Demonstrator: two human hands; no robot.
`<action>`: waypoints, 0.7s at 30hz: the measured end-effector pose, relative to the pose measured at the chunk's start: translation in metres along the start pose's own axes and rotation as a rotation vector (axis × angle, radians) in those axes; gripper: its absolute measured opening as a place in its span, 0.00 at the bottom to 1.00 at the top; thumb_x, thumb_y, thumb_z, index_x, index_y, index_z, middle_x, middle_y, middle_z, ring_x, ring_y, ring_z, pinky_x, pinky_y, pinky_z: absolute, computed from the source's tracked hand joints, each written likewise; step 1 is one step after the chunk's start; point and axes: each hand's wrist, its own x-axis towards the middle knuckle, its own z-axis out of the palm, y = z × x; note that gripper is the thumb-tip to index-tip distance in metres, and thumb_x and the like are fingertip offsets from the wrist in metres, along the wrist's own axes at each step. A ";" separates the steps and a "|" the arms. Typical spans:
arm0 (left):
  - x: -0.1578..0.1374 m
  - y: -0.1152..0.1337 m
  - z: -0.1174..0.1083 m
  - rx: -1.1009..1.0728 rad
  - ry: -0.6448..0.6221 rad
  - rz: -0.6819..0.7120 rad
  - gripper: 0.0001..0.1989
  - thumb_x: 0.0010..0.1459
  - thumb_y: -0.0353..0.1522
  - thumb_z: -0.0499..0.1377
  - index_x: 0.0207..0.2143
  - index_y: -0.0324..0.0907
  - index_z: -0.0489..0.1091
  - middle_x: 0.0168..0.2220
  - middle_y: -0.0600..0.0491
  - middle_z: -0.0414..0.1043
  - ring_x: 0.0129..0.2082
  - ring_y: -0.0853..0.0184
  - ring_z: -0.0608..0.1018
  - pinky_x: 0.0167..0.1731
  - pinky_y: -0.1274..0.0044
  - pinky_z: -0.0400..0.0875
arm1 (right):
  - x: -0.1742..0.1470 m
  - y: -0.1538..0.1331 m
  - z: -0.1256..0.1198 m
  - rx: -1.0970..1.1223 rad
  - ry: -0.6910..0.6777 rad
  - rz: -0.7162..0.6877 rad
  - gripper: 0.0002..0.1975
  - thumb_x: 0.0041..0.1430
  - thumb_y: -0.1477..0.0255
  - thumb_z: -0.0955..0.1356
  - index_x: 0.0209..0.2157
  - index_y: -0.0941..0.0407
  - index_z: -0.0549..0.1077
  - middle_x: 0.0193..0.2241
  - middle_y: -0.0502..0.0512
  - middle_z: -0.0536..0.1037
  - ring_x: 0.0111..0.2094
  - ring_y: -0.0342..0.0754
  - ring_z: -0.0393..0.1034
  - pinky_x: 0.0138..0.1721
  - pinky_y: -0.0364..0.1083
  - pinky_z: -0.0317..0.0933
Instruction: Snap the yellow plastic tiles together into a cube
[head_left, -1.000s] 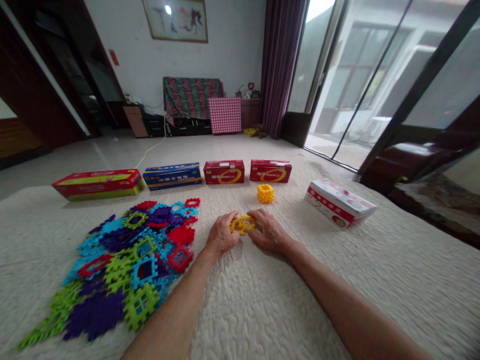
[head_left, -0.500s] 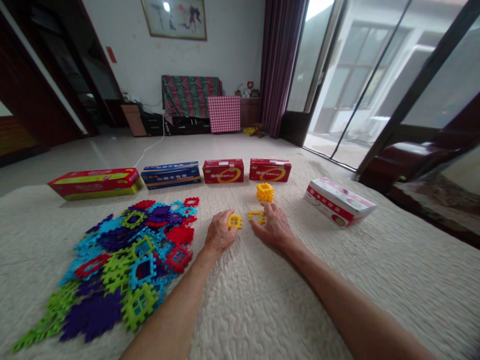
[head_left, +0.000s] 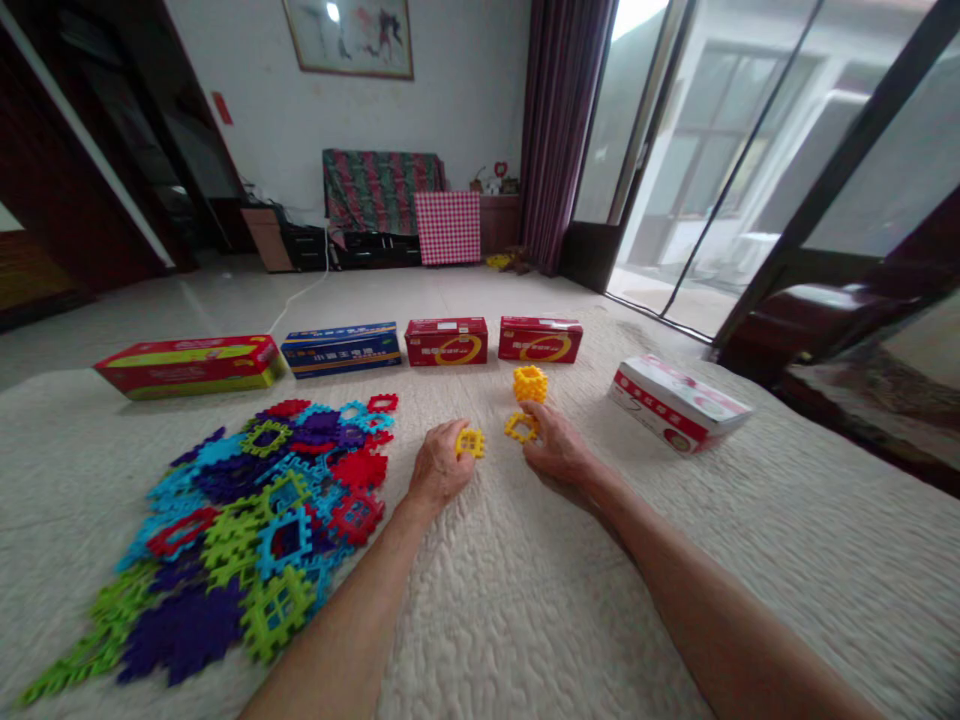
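Between the fingers of my left hand [head_left: 441, 462] is a yellow window-patterned building piece [head_left: 470, 443], held just above or on the quilted cover. My right hand [head_left: 559, 445] grips the right side of a yellow open-frame building piece [head_left: 521, 428], which is tilted. The two pieces are apart. Just beyond my right fingers stands a yellow cube-like block of joined pieces [head_left: 530, 383]. To the left of my left hand lies a wide heap of purple, blue, green and red toothed pieces [head_left: 225, 490].
Along the far side stand a red-and-green box [head_left: 191, 365], a blue box [head_left: 343, 350] and two red boxes, one left [head_left: 447, 342] and one right [head_left: 540, 340]. A white-and-red box [head_left: 679, 403] sits at the right. Everything rests on a cream quilted cover [head_left: 480, 620].
My right hand has moved slightly right, carrying the yellow frame piece away from the left one and turning it at an angle. My left hand stays nearly still.
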 end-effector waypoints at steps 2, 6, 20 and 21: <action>0.000 0.000 0.000 0.001 -0.002 0.004 0.25 0.46 0.23 0.55 0.49 0.37 0.71 0.49 0.45 0.75 0.50 0.60 0.76 0.55 0.69 0.69 | 0.000 0.001 0.000 0.023 0.008 -0.014 0.31 0.47 0.74 0.66 0.56 0.61 0.65 0.50 0.66 0.72 0.47 0.56 0.69 0.49 0.54 0.63; 0.000 0.000 0.000 0.003 0.013 0.013 0.25 0.46 0.23 0.55 0.49 0.37 0.71 0.49 0.45 0.76 0.50 0.59 0.76 0.55 0.68 0.69 | -0.001 -0.005 0.002 -0.048 0.072 0.016 0.29 0.52 0.64 0.67 0.55 0.61 0.66 0.47 0.68 0.72 0.45 0.59 0.69 0.47 0.56 0.64; 0.000 0.002 -0.002 -0.004 -0.006 0.001 0.25 0.46 0.23 0.55 0.50 0.36 0.71 0.49 0.45 0.76 0.50 0.59 0.76 0.54 0.69 0.69 | -0.002 -0.006 0.000 -0.036 0.098 0.017 0.26 0.53 0.67 0.67 0.54 0.59 0.67 0.49 0.66 0.70 0.46 0.55 0.67 0.50 0.54 0.62; 0.000 0.002 -0.002 -0.005 -0.006 0.001 0.25 0.46 0.23 0.55 0.50 0.36 0.71 0.49 0.45 0.76 0.50 0.59 0.76 0.55 0.69 0.69 | -0.003 -0.009 0.000 -0.062 0.110 0.041 0.26 0.54 0.65 0.67 0.53 0.59 0.67 0.48 0.66 0.70 0.46 0.56 0.67 0.49 0.54 0.62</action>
